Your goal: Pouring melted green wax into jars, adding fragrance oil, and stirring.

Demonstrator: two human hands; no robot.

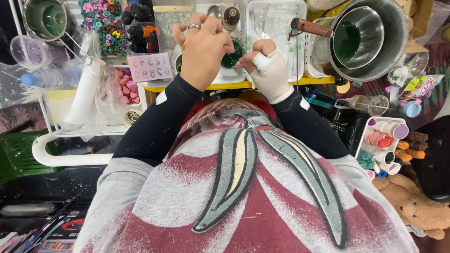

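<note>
My left hand, bare with a ring on one finger, curls over a small round cup of dark green liquid; its thumb rests at the cup's rim. My right hand wears a white glove, and its fingertips are pinched together at the cup's right edge. Whether something thin sits between those fingers is hidden. The cup stands on a yellow-edged table just beyond my red and grey sweatshirt.
A large metal pot holds a smaller pan of green liquid with a wooden handle. A clear plastic tray, a pink number mould, colourful letter shapes, a white tray of small pots and a teddy bear surround me.
</note>
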